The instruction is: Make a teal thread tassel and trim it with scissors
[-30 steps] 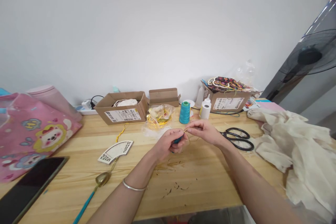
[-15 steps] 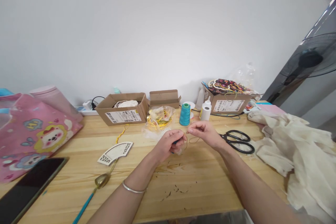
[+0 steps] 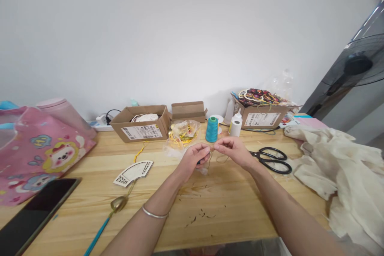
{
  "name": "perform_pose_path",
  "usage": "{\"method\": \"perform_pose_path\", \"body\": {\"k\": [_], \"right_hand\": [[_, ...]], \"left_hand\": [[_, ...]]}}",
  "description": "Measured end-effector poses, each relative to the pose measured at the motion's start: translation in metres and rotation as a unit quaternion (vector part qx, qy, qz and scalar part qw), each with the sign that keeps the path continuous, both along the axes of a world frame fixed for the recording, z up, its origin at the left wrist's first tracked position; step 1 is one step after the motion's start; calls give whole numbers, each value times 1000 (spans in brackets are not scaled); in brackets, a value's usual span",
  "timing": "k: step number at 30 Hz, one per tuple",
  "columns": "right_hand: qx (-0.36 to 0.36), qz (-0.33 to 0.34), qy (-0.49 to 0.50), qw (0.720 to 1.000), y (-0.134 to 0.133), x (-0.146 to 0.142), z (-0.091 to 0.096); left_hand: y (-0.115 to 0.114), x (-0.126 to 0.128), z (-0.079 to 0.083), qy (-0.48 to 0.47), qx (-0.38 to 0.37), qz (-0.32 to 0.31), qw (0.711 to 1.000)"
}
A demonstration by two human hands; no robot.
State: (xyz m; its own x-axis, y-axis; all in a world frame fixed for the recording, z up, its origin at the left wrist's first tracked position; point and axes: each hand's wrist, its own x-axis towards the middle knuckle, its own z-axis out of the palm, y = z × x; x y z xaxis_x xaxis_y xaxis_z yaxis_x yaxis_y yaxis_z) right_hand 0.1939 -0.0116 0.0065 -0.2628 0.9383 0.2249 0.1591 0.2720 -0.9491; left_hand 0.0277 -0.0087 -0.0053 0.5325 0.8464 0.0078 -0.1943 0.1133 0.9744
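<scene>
— Centre of frame?
— Pinching a thin thread (image 3: pixel 211 156) with left hand (image 3: pixel 195 158) and right hand (image 3: pixel 235 150), fingertips meeting just above the surface (image 3: pixel 228 204).
— Anything more in the left hand?
— Something small and dark, too hidden to tell.
— Nearby?
— Just beyond, toward the wall, a spool (image 3: pixel 211 129); right of centre, scissors (image 3: pixel 271 159), lying flat, apart from both hands.

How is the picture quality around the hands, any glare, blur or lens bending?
Head view: soft even light, no harsh glare on the table, faint shadows; the wide lens stretches the fan at the edge; left hand and right hand look sharp, but the thread pinched between them is barely resolved.
</scene>
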Motion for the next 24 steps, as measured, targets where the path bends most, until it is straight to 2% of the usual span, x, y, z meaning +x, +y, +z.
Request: {"method": "perform_pose_path", "body": {"k": [6, 14, 16, 18, 21, 24], "right_hand": [[10, -4, -29, 1000, 3, 0, -3], [36, -21, -50, 998, 6, -3, -9], [77, -51, -50, 994, 6, -4, -8], [155, -100, -66, 981, 6, -5, -7], [275, -167, -129, 938, 3, -7, -5], [324, -172, -208, 907, -1, -12, -7]], "left_hand": [[1, -1, -3, 23, 5, 11, 1000], [-1, 1, -1, 8, -43, 6, 999], [-1, 1, 0, -27, -62, 22, 997], [-1, 0, 1, -67, -81, 40, 994], [0, -1, 1, -117, -106, 54, 986], [1, 0, -2, -141, -127, 62, 980]]}}
